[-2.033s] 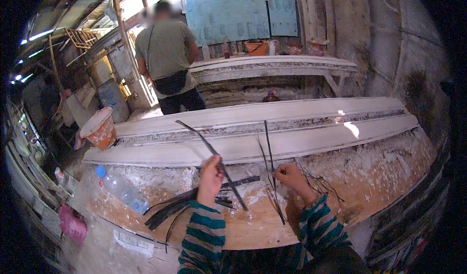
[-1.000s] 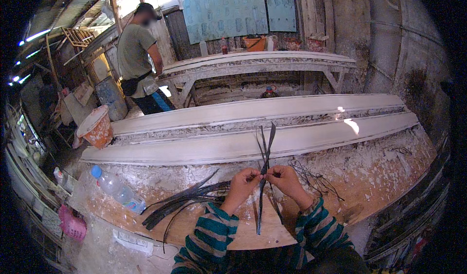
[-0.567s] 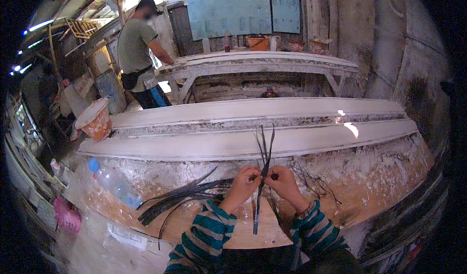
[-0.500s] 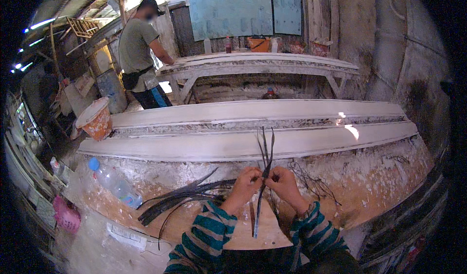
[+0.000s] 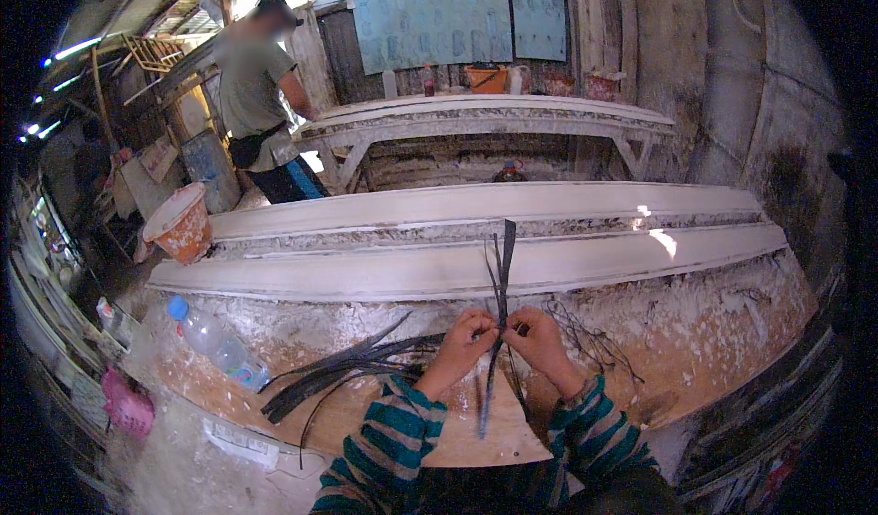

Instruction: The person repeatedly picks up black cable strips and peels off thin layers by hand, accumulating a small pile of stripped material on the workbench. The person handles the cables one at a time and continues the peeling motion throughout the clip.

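Both of my hands meet over the near part of the worktable, pinching thin black strips at their middle. My left hand has its fingers closed on them from the left. My right hand grips from the right, thumb and fingers pressed together. The strips' upper ends stand up before a white moulding, and their lower ends hang toward me. What the strips are made of cannot be told. Left of my hands lies a pile of similar black strips. Thin dark strands lie tangled on the right.
Two long white mouldings stretch across the plaster-spattered table. A clear plastic bottle with a blue cap lies at left, below a stained orange bucket. A pink basket is lower left. Another person stands at the far bench.
The strips have turned between my fingers, and a broader strip end now stands higher. My hands stay nearly in place. The other person has leaned slightly left.
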The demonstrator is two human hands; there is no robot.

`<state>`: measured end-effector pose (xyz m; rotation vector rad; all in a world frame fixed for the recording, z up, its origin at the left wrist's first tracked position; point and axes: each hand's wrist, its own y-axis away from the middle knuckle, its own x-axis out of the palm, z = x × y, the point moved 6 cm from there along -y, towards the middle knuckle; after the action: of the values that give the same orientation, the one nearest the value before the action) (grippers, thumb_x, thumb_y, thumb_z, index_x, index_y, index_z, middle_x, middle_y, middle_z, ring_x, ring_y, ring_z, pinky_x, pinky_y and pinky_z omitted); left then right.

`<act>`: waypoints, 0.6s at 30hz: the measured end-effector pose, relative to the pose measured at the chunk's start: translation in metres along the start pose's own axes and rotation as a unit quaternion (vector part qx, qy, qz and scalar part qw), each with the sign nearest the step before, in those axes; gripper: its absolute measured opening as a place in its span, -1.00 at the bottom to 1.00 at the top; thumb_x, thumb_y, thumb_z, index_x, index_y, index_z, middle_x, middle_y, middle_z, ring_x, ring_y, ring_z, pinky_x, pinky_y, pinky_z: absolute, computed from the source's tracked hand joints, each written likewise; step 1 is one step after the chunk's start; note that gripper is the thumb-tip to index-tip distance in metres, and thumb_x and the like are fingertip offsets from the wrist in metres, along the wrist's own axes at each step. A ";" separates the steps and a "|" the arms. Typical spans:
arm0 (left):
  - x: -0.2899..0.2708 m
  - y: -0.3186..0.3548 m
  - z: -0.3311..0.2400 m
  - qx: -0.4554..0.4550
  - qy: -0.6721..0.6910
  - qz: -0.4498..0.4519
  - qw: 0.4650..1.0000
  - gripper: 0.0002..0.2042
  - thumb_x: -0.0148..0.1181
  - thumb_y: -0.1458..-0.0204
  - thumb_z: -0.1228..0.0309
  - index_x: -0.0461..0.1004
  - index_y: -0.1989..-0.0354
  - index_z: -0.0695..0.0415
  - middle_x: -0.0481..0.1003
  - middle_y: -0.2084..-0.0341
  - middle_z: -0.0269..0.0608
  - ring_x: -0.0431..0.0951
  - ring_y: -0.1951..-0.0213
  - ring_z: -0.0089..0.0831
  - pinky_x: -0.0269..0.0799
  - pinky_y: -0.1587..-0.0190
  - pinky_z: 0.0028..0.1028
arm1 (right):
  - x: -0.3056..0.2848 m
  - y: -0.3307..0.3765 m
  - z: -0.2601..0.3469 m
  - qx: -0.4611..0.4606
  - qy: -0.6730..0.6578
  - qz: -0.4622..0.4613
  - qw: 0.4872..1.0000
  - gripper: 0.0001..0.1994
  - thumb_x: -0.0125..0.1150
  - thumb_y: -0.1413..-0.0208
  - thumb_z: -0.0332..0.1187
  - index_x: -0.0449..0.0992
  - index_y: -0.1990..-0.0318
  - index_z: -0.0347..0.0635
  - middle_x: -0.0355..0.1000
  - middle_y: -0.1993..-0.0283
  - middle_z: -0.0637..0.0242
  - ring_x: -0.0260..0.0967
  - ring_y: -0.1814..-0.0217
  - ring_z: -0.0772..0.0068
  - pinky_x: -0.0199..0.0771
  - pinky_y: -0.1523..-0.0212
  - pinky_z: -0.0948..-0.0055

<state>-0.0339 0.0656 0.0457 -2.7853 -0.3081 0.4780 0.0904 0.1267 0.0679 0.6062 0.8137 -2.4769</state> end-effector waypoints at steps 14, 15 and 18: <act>-0.004 -0.001 0.007 -0.069 0.197 0.011 0.978 -0.85 0.02 -0.03 0.39 0.38 0.39 0.24 0.30 0.30 -0.29 0.38 0.31 -0.51 0.35 0.23 -0.56 | 0.000 -0.002 -0.002 0.025 0.009 0.035 0.999 -0.83 0.19 0.17 -0.29 0.50 0.48 -0.22 0.40 0.46 0.15 0.38 0.44 0.19 0.38 0.40 0.32; -0.006 -0.001 0.007 -0.088 0.222 0.010 0.971 -0.86 0.01 -0.03 0.39 0.38 0.38 0.23 0.33 0.31 -0.28 0.40 0.30 -0.48 0.35 0.20 -0.53 | -0.002 -0.002 -0.003 0.024 0.034 0.024 0.999 -0.82 0.18 0.18 -0.28 0.50 0.49 -0.22 0.40 0.46 0.14 0.38 0.43 0.16 0.38 0.39 0.29; -0.024 -0.001 0.000 -0.086 0.444 -0.015 0.892 -0.89 -0.02 -0.02 0.43 0.38 0.35 0.18 0.41 0.43 -0.26 0.44 0.32 -0.38 0.32 0.15 -0.45 | -0.012 -0.004 -0.006 0.022 0.117 -0.012 0.993 -0.81 0.19 0.22 -0.28 0.49 0.52 -0.22 0.39 0.48 0.13 0.37 0.43 0.14 0.36 0.39 0.28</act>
<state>-0.0565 0.0604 0.0529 -2.8052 -0.1735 -0.8672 0.0992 0.1366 0.0714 0.9206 0.8592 -2.4819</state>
